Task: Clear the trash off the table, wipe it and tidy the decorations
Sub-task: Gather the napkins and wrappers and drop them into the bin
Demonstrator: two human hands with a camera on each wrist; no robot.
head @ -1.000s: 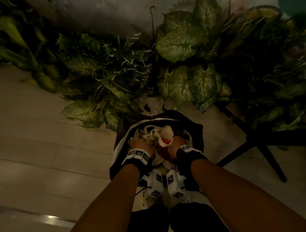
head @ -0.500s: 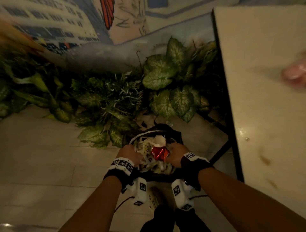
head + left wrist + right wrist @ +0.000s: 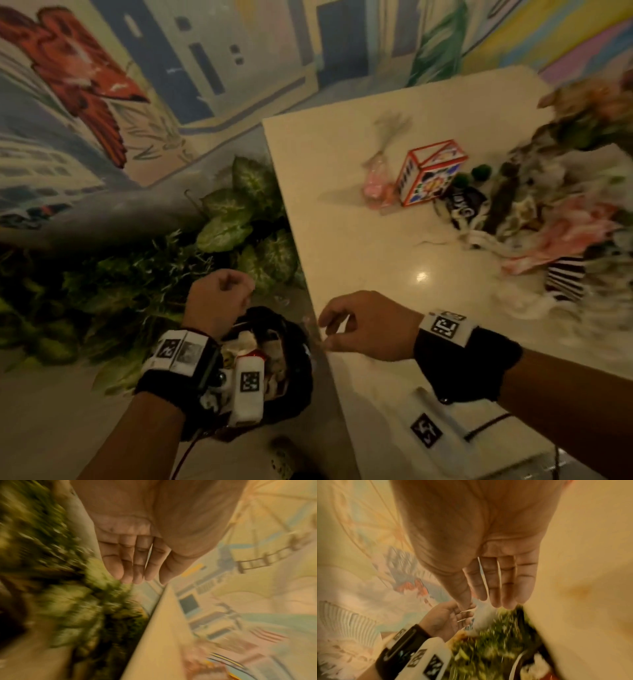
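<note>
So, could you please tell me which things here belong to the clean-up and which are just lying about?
Job: table, trash pile, black bin, patterned box.
Lying about: leafy plants, wall mural.

The head view looks steeply down from above, taking in the left hand (image 3: 219,301) and right hand (image 3: 363,325), both empty, over the table (image 3: 359,240) edge. Each wrist view sits tight behind its palm, looking along the fingers. The right wrist view catches the left hand (image 3: 443,619) too; all three share the blurred plants (image 3: 137,291).
</note>
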